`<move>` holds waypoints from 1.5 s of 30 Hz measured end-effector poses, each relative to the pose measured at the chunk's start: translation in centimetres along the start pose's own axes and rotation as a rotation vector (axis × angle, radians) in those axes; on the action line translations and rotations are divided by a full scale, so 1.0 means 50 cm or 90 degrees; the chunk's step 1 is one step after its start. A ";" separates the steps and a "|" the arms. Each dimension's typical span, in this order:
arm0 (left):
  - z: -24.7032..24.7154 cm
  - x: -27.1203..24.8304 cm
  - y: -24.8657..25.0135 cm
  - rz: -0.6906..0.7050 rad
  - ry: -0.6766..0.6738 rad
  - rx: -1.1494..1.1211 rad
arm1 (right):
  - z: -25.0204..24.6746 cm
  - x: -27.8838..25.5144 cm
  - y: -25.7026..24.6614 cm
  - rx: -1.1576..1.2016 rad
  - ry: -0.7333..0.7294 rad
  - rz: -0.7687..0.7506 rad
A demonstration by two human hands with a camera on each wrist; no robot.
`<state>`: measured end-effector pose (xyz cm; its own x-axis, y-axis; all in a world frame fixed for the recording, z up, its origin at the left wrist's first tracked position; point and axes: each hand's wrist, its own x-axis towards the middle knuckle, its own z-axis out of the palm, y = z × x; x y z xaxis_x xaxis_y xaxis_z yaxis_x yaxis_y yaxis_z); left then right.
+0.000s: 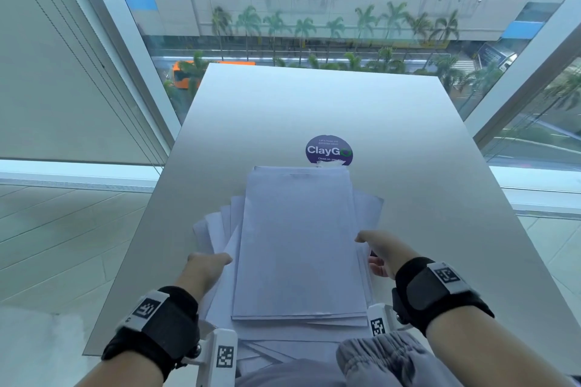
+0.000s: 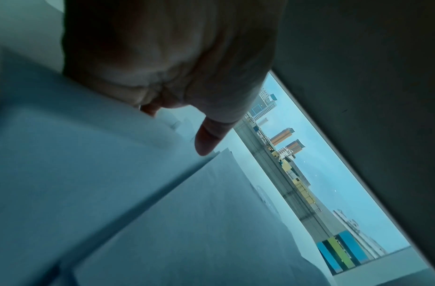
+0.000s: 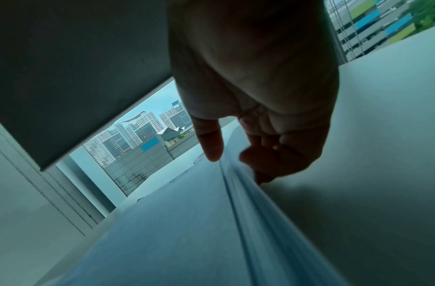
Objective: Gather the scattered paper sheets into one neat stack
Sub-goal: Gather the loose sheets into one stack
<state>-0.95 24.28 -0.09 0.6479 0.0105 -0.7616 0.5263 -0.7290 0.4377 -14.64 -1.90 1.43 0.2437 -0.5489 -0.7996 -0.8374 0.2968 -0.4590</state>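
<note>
We see a pale grey table (image 1: 314, 110) running up to a full-height window (image 1: 314, 25), with a round purple sticker (image 1: 329, 150) on its top (it reads "ClayGo"). A lowered roller blind (image 1: 47, 72) covers the glass on the left. Outside, palm trees (image 1: 364, 22) line a street below, daylight cool and bluish. The floor (image 1: 56, 245) is light planking.

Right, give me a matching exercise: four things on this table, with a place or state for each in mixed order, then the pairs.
Things:
1. left hand
2. right hand
3. round purple sticker
4. loose sheets

Places or states:
A. partly hidden under the far edge of the paper stack
B. grips the stack's right edge
C. fanned out askew at the stack's left
D. holds the stack's left edge

Pairs: 1-D, 2-B, 3-A, 4-C
</note>
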 end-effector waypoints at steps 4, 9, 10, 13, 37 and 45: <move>0.003 -0.003 0.004 0.023 -0.049 0.051 | 0.001 -0.002 0.008 0.027 -0.031 0.024; 0.020 -0.018 0.010 0.019 -0.003 0.073 | 0.013 -0.018 -0.011 0.019 -0.056 -0.002; 0.021 -0.021 0.012 0.020 0.008 0.080 | 0.016 -0.023 -0.013 0.018 -0.060 -0.012; 0.015 -0.018 0.017 0.042 0.014 0.062 | 0.019 -0.033 -0.010 0.012 -0.067 -0.031; 0.002 0.012 0.029 0.024 0.055 -0.037 | 0.037 -0.050 -0.012 0.003 -0.244 -0.020; -0.006 0.004 0.023 0.011 -0.044 -0.100 | 0.040 -0.048 0.006 0.077 -0.296 0.017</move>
<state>-0.07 23.66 0.42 0.6209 -0.0526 -0.7821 0.5984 -0.6127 0.5163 -14.49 1.08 2.46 0.4386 -0.1402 -0.8877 -0.7901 0.4106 -0.4552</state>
